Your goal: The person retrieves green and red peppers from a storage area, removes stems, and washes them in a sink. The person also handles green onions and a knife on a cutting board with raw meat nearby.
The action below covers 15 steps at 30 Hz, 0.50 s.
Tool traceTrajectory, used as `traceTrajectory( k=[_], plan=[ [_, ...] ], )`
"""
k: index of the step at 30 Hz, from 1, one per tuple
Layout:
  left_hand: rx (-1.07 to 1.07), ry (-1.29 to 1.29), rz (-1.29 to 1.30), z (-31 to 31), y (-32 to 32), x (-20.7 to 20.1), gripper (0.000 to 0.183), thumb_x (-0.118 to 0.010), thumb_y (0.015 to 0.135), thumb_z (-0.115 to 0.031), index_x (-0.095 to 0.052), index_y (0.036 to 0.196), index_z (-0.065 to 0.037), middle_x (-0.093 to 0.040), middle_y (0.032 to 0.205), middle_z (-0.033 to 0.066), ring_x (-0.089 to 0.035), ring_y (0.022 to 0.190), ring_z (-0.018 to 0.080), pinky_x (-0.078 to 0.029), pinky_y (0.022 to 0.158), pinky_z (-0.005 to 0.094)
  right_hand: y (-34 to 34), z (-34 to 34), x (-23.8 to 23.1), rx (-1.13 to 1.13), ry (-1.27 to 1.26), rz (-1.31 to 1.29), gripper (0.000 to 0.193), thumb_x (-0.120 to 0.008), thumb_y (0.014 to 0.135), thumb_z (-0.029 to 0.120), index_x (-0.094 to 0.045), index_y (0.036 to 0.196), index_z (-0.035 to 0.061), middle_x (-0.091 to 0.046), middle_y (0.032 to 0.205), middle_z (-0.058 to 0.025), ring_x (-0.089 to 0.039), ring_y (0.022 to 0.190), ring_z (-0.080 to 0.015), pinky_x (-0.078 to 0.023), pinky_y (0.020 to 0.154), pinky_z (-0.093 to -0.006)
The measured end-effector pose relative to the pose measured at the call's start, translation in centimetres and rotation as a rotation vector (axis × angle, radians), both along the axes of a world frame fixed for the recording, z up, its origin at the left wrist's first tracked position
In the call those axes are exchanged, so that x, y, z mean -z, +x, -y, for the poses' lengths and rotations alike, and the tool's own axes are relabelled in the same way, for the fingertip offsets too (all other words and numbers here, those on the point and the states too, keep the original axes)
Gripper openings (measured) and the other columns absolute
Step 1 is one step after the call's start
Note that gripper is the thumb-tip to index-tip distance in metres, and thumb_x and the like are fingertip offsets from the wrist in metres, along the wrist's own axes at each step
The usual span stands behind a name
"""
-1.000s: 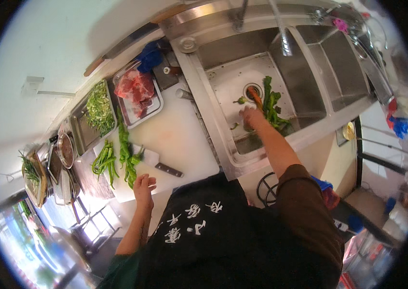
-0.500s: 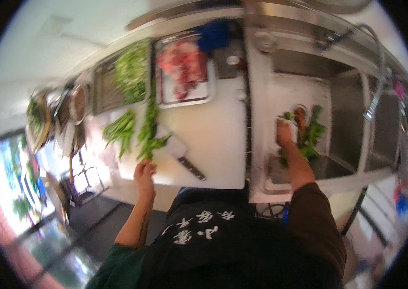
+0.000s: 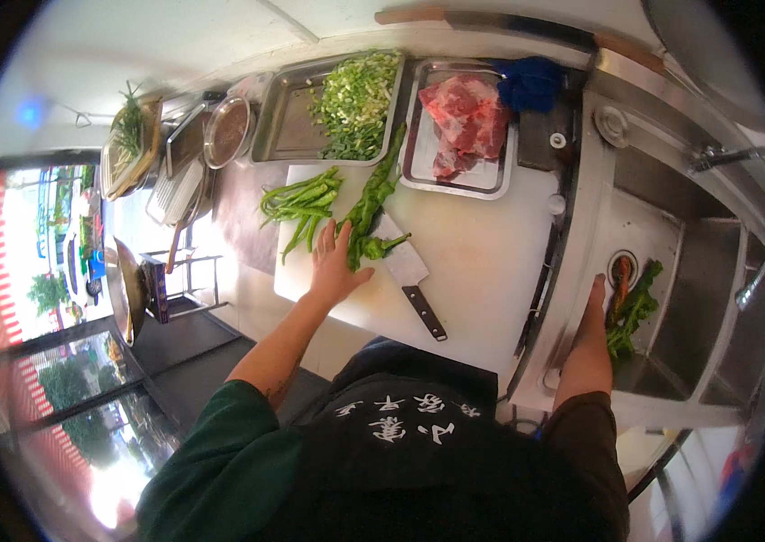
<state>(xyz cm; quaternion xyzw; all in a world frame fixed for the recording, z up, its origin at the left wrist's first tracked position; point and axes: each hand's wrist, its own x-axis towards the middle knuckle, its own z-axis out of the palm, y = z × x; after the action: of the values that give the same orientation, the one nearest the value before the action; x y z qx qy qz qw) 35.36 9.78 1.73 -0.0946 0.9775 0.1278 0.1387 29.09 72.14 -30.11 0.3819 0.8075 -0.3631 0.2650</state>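
My left hand (image 3: 335, 269) lies over the white cutting board (image 3: 482, 235) with its fingers spread, and its fingertips come up to a row of long green peppers (image 3: 372, 203). Left of that row is a pile of slimmer green peppers (image 3: 303, 200). A cleaver (image 3: 408, 266) rests flat on the board, its black handle pointing toward me. My right hand (image 3: 594, 298) is at the left side of the sink (image 3: 662, 217), seen edge-on with most of its fingers hidden. Beside it, leafy greens (image 3: 640, 312) and an orange-brown piece (image 3: 618, 282) lie near the drain.
Behind the board stand a metal tray (image 3: 288, 122) of chopped greens (image 3: 355, 99) and a tray (image 3: 491, 188) of raw meat (image 3: 464, 122). A blue cloth (image 3: 531, 86) lies at the back. Bowls (image 3: 227, 134) crowd the far left; a faucet (image 3: 717, 161) arches over the sink.
My left hand has moved from the board's near edge up to the peppers, its fingers now spread. My right hand stays at the sink's left side. The whole view has shifted.
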Motion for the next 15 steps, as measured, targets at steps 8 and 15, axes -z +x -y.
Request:
traceTrajectory(
  k=[8, 15],
  plan=[
    [0.032, -0.030, 0.089, 1.0, -2.7, -0.5, 0.089, -0.079, 0.074, -0.014, -0.034, 0.151, -0.011, -0.048, 0.140, 0.0241, -0.049, 0.127, 0.0446, -0.043, 0.105, 0.0563, -1.7, 1.7, -23.8, -0.130, 0.308, -0.284, 0.038, -0.060, 0.098, 0.026, -0.064, 0.130, 0.0057, -0.067, 0.114, -0.0097, -0.063, 0.099, -0.0239, -0.052, 0.088, -0.0380],
    [-0.040, 0.125, -0.010, 2.1, -1.8, 1.3, 0.078, -0.078, 0.079, -0.014, -0.038, 0.146, -0.012, -0.054, 0.126, 0.0303, -0.056, 0.118, 0.0483, -0.050, 0.095, 0.0542, 13.2, 7.9, -39.2, 0.476, -0.356, -0.780, 0.011, -0.065, 0.096, 0.020, -0.062, 0.105, 0.0138, -0.061, 0.099, 0.0027, -0.061, 0.094, -0.0123, -0.054, 0.078, -0.0322]
  ],
)
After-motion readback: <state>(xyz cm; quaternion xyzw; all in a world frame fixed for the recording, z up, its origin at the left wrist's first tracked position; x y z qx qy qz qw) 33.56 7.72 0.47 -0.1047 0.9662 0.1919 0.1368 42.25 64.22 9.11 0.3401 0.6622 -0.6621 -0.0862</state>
